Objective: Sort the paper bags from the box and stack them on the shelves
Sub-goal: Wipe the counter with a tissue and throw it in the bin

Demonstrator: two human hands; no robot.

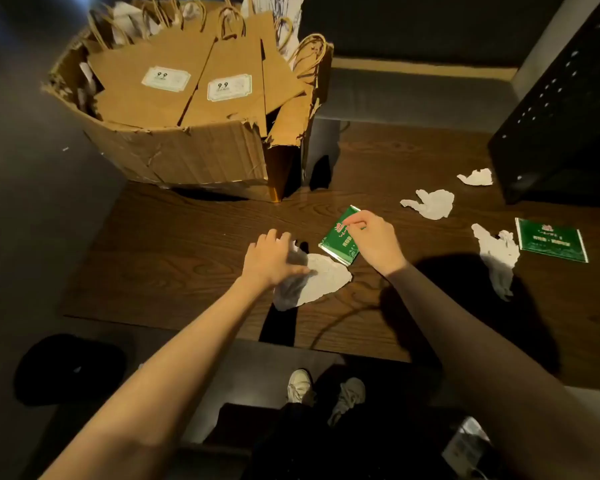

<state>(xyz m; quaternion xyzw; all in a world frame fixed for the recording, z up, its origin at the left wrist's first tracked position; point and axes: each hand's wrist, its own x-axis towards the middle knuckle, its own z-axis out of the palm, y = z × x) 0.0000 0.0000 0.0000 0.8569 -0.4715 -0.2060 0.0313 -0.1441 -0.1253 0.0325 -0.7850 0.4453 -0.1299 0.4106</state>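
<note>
Dark wood-grain table, dim room. Far left on it: torn cardboard box holding brown paper bags with white labels, handles up. Left hand: fingers extended, pressing a crumpled white tissue. Right hand: pinching a green packet, just beside the tissue. To the right: three more crumpled tissues, second green packet, black shelf unit
</note>
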